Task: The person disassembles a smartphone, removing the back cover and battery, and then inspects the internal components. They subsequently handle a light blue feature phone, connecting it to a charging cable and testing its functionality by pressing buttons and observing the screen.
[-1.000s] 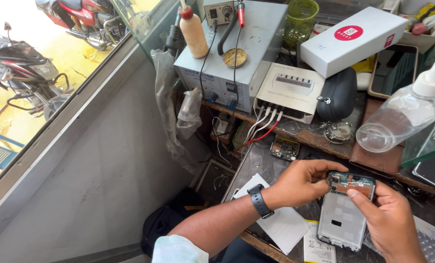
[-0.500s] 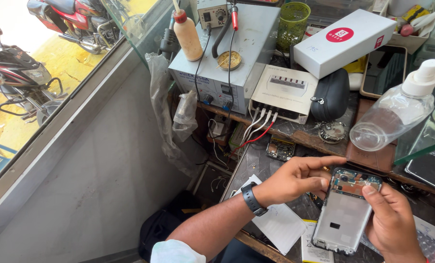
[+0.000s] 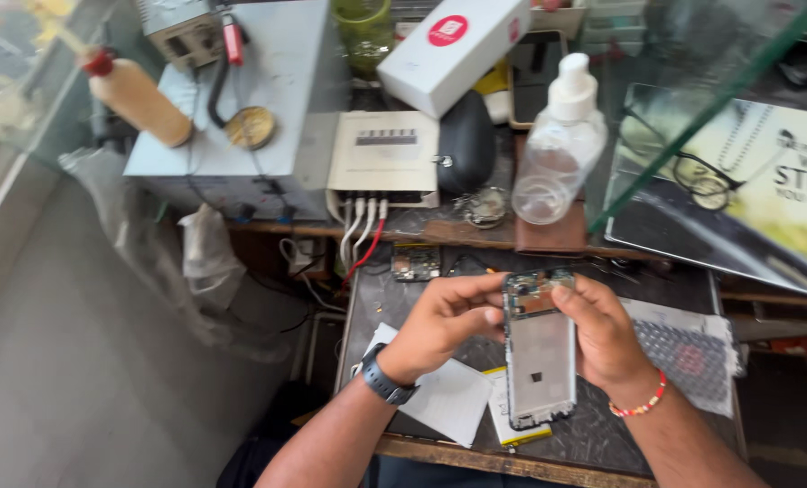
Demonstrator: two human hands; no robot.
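Note:
An opened phone (image 3: 539,357) with its back cover off is held upright above the dark work mat (image 3: 403,298), its circuit parts showing at the top end. My right hand (image 3: 606,334) grips its right edge, thumb near the top. My left hand (image 3: 444,321), with a dark watch on the wrist, pinches the upper left corner by the exposed board.
A small loose circuit board (image 3: 415,262) lies on the mat behind the hands. White paper (image 3: 448,398) and bubble wrap (image 3: 688,348) lie beside the phone. A clear spray bottle (image 3: 557,145), white box (image 3: 453,50), beige device with cables (image 3: 385,149) and grey power unit (image 3: 241,108) stand behind.
The view has swung right and closer over the bench. The phone now stands more upright between both hands, and my left hand has closed onto its upper left corner.

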